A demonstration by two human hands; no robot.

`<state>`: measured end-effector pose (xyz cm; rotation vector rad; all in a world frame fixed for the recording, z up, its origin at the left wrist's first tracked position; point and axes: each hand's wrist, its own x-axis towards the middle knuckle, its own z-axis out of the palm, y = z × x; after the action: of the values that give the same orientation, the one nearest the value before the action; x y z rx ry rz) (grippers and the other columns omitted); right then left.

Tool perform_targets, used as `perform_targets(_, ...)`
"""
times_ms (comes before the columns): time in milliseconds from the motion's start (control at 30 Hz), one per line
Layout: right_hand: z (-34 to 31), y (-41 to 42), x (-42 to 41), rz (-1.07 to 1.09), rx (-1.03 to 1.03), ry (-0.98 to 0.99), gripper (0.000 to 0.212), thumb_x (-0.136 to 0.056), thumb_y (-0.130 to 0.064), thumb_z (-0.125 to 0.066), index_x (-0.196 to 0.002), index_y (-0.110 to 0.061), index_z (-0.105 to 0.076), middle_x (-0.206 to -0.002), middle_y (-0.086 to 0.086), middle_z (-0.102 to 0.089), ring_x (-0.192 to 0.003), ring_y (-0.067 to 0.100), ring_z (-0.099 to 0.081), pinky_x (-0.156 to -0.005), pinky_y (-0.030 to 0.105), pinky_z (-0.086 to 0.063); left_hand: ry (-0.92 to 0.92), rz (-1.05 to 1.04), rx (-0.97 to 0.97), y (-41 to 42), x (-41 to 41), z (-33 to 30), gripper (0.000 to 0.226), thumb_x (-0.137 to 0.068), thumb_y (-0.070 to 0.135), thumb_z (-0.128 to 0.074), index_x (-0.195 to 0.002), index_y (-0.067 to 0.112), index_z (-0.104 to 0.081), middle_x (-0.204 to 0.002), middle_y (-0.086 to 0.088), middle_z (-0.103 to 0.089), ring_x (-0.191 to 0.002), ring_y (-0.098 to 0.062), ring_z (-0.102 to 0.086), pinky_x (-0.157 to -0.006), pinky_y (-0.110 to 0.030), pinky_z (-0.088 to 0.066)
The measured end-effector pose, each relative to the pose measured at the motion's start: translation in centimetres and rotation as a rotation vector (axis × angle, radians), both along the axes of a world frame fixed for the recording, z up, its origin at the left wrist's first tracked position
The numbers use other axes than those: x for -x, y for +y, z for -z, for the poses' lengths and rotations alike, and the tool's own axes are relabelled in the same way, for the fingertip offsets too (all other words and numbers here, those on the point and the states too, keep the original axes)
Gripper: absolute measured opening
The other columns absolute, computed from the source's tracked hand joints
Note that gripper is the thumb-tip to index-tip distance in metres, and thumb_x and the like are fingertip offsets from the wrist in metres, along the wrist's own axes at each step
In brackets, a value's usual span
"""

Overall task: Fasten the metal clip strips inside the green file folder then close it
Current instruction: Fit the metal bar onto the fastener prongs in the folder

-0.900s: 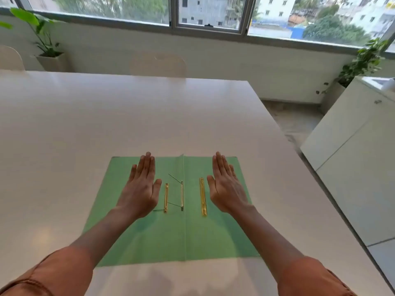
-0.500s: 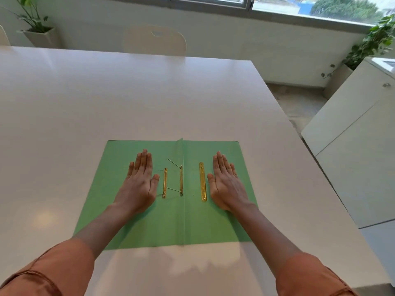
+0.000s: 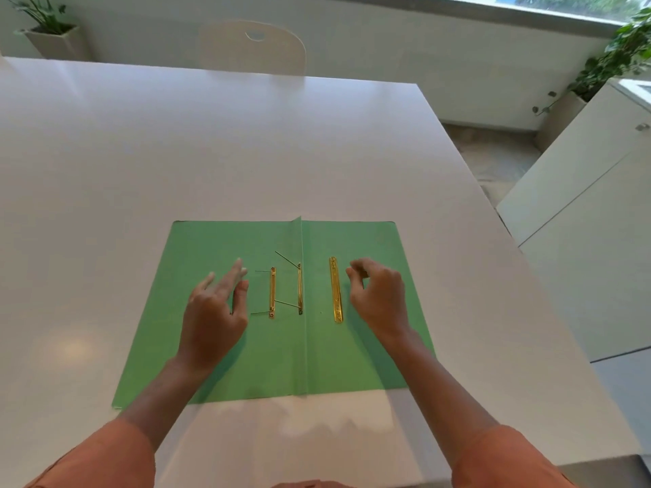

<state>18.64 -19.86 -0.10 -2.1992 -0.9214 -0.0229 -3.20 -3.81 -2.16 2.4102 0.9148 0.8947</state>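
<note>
The green file folder (image 3: 267, 361) lies open and flat on the white table (image 3: 176, 153). Three gold metal clip strips rest on it: a short strip (image 3: 272, 292) left of the spine, a strip on the spine (image 3: 299, 289) with thin prongs sticking up, and a longer loose strip (image 3: 335, 289) on the right half. My left hand (image 3: 215, 311) hovers just left of the short strip, fingers apart, holding nothing. My right hand (image 3: 378, 294) hovers just right of the long strip, fingers curled inward, nothing in them.
A white chair (image 3: 252, 47) stands at the table's far edge. White cabinets (image 3: 581, 223) stand to the right past the table edge. Potted plants sit at the far left (image 3: 49, 29) and far right (image 3: 620, 54) by the wall.
Both hands have lifted off the folder, where they lay flat. The left fingers spread and the right fingers curled. The camera has tilted further down.
</note>
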Motion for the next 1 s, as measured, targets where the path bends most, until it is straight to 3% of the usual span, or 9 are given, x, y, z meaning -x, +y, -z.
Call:
perform_targets(100, -0.4, 0.7, 0.5, 0.062, 0.085, 0.191, 0.013, -0.086, -0.014, -0.085, -0.095, -0.007, -0.079, -0.082, 0.004, -0.078, -0.075, 0.018, -0.072, -0.080, 0.041, -0.064, -0.087, -0.036, 0.000, -1.5, 0.8, 0.1, 0.028, -0.097, 0.018, -0.070, -0.121, 0.004, -0.076, -0.092, -0.007, -0.083, -0.069, -0.027, -0.075, -0.088, -0.050, -0.054)
perform_targets(300, -1.3, 2.1, 1.1, 0.126, 0.231, 0.370, 0.032, -0.077, -0.022, -0.094, -0.090, -0.002, -0.072, -0.082, 0.010, -0.075, -0.079, 0.027, -0.073, -0.079, 0.042, -0.063, -0.087, -0.008, 0.113, -3.7, 1.0, 1.0, 0.026, -0.080, 0.019, -0.089, -0.104, 0.016, -0.080, -0.087, 0.009, -0.079, -0.069, -0.009, -0.072, -0.082, -0.055, -0.050)
perform_targets(400, -1.7, 3.1, 1.2, 0.140, 0.342, 0.363, 0.031, -0.076, -0.012, -0.090, -0.077, 0.010, -0.068, -0.066, 0.012, -0.067, -0.057, 0.026, -0.061, -0.062, 0.042, -0.059, -0.088, 0.000, 0.127, -4.0, 0.6, 1.1, 0.023, -0.082, 0.031, -0.085, -0.102, 0.023, -0.078, -0.087, 0.018, -0.076, -0.066, -0.006, -0.068, -0.080, -0.050, -0.048)
perform_targets(467, -2.2, 3.7, 1.4, 0.163, 0.404, 0.352, 0.025, -0.077, -0.002, -0.083, -0.065, 0.001, -0.061, -0.060, 0.012, -0.059, -0.051, 0.022, -0.049, -0.047, 0.034, -0.046, -0.086, 0.006, 0.137, -4.2, 0.3, 1.0, 0.024, -0.081, 0.037, -0.082, -0.102, 0.026, -0.078, -0.087, 0.020, -0.075, -0.066, -0.006, -0.066, -0.079, -0.049, -0.046)
perform_targets(567, -2.6, 4.3, 1.5, 0.184, 0.440, 0.340, 0.032, -0.077, 0.007, -0.077, -0.059, -0.007, -0.053, -0.065, 0.015, -0.066, -0.058, 0.025, -0.057, -0.050, 0.028, -0.044, -0.078, 0.011, 0.142, -4.4, 0.0, 1.1, 0.026, -0.080, 0.031, -0.089, -0.104, 0.027, -0.077, -0.089, 0.021, -0.074, -0.067, -0.006, -0.066, -0.078, -0.049, -0.045)
perform_targets(633, -2.8, 4.6, 1.5, 0.200, 0.454, 0.335, 0.039, -0.077, 0.008, -0.074, -0.055, -0.009, -0.047, -0.061, 0.009, -0.059, -0.062, 0.027, -0.059, -0.048, 0.025, -0.042, -0.069, 0.005, 0.143, -4.5, -0.2, 1.2, 0.029, -0.078, 0.028, -0.091, -0.104, 0.026, -0.077, -0.089, 0.021, -0.075, -0.067, -0.005, -0.066, -0.077, -0.047, -0.045)
perform_targets(767, -2.7, 4.9, 1.2, 0.212, 0.452, 0.346, 0.037, -0.076, 0.006, -0.075, -0.056, -0.009, -0.048, -0.064, 0.009, -0.059, -0.064, 0.028, -0.062, -0.043, 0.022, -0.036, -0.075, 0.009, 0.137, -4.6, -0.7, 1.1, 0.029, -0.078, 0.029, -0.090, -0.104, 0.026, -0.078, -0.089, 0.020, -0.076, -0.068, -0.002, -0.066, -0.076, -0.044, -0.042)
perform_targets(900, -2.5, 4.9, 0.8, 0.246, 0.457, 0.412, 0.020, -0.074, -0.001, -0.084, -0.068, -0.002, -0.065, -0.061, 0.004, -0.060, -0.053, 0.015, -0.055, -0.039, 0.020, -0.037, -0.075, 0.028, 0.135, -4.7, -0.9, 0.9, 0.031, -0.078, 0.030, -0.089, -0.106, 0.025, -0.078, -0.091, 0.019, -0.076, -0.069, 0.000, -0.066, -0.075, -0.042, -0.042)
perform_targets(1000, -2.5, 4.9, 0.6, 0.234, 0.440, 0.450, 0.016, -0.074, -0.005, -0.086, -0.086, 0.002, -0.078, -0.074, 0.007, -0.074, -0.060, 0.016, -0.065, -0.049, 0.022, -0.051, -0.071, 0.030, 0.147, -4.7, -1.1, 0.7, 0.032, -0.078, 0.031, -0.089, -0.107, 0.025, -0.078, -0.091, 0.019, -0.077, -0.070, 0.001, -0.066, -0.076, -0.041, -0.040)
